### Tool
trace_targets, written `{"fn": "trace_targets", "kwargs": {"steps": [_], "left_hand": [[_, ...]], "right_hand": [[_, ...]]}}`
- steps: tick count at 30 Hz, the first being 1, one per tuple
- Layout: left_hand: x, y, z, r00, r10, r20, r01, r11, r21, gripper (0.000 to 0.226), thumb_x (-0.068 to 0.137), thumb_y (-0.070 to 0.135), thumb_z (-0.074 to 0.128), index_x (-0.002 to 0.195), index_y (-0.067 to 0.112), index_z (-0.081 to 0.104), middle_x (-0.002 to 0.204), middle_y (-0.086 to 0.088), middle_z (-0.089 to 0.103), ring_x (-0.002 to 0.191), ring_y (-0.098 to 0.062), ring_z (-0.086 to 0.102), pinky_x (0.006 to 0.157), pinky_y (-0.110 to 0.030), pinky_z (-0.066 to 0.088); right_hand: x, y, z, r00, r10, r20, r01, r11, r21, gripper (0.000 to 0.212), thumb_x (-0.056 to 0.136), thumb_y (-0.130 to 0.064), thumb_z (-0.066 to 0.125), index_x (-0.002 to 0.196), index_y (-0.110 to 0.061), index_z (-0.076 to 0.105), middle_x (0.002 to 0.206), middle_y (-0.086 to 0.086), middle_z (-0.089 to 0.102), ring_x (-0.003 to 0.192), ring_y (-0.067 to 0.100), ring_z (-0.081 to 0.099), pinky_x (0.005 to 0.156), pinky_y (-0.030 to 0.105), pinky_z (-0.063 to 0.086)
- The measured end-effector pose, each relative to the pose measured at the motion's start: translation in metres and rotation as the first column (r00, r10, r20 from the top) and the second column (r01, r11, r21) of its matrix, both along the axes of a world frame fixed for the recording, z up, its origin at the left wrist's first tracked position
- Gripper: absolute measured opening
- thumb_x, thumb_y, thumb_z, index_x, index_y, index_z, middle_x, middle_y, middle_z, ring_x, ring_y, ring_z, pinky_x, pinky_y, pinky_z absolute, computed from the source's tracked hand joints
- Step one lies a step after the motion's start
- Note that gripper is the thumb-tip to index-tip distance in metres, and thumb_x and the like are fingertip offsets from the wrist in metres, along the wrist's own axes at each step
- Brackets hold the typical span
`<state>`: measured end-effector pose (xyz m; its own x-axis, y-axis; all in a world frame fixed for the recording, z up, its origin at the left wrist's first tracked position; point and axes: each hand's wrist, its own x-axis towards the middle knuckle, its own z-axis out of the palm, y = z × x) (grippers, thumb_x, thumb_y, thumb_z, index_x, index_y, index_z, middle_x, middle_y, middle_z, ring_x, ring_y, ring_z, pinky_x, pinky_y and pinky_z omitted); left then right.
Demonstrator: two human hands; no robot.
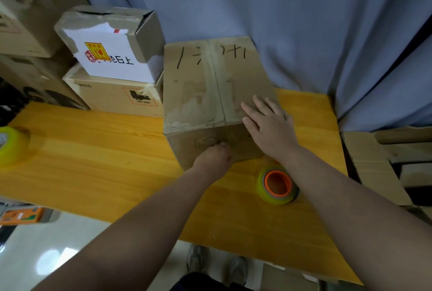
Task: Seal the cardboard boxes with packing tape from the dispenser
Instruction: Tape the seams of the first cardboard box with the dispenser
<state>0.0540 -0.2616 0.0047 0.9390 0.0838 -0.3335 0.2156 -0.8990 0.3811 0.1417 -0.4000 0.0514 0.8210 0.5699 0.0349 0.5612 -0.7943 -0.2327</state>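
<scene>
Cardboard box: on yellow desk, flaps closed.
Right grip: fingers spread, flat on box top near its front edge.
Left grip: fingers curled against box front; whether pinching anything, cannot tell.
Tape dispenser: on desk, just in front of box.

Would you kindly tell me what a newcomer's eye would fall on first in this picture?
The box, black handwriting on its top, stands in the middle of the yellow table. The right hand lies flat on its top near the front edge; the left hand touches its front face. A tape roll with an orange core sits on the table in front of the box.
</scene>
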Motion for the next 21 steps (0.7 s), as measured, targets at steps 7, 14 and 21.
{"fn": "trace_targets", "kwargs": {"steps": [7, 14, 21], "left_hand": [[-0.015, 0.012, 0.078, 0.826, 0.071, 0.560, -0.143, 0.986, 0.086, 0.058, 0.093, 0.038, 0.055, 0.142, 0.013, 0.037, 0.137, -0.011, 0.043, 0.124, -0.027, 0.042, 0.100, -0.034, 0.035], [-0.018, 0.044, 0.058, 0.971, 0.194, 0.138, -0.232, 0.905, 0.358, 0.071, 0.091, 0.060, 0.042, 0.148, 0.048, 0.002, 0.160, -0.010, -0.007, 0.144, -0.039, -0.005, 0.112, -0.057, 0.017], [-0.030, 0.041, 0.053, 0.966, 0.071, 0.249, -0.171, 0.897, 0.408, 0.065, 0.093, 0.056, 0.038, 0.149, 0.045, 0.006, 0.160, -0.009, 0.000, 0.145, -0.031, 0.003, 0.109, -0.052, 0.021]], "right_hand": [[0.001, 0.005, 0.007, 0.999, -0.037, -0.010, 0.038, 0.992, 0.120, 0.043, 0.101, -0.049, 0.030, 0.139, -0.039, 0.046, 0.156, -0.007, 0.027, 0.142, 0.021, 0.018, 0.104, 0.046, 0.026], [0.014, -0.008, 0.003, 0.884, -0.164, -0.438, 0.334, 0.877, 0.345, 0.053, 0.100, -0.047, 0.038, 0.150, -0.034, 0.027, 0.154, 0.009, 0.024, 0.140, 0.031, 0.026, 0.108, 0.040, 0.032], [-0.023, -0.024, -0.012, 0.916, -0.287, -0.281, 0.389, 0.809, 0.442, 0.051, 0.099, -0.048, 0.040, 0.148, -0.036, 0.033, 0.135, 0.009, 0.041, 0.119, 0.026, 0.047, 0.090, 0.036, 0.048]]}}
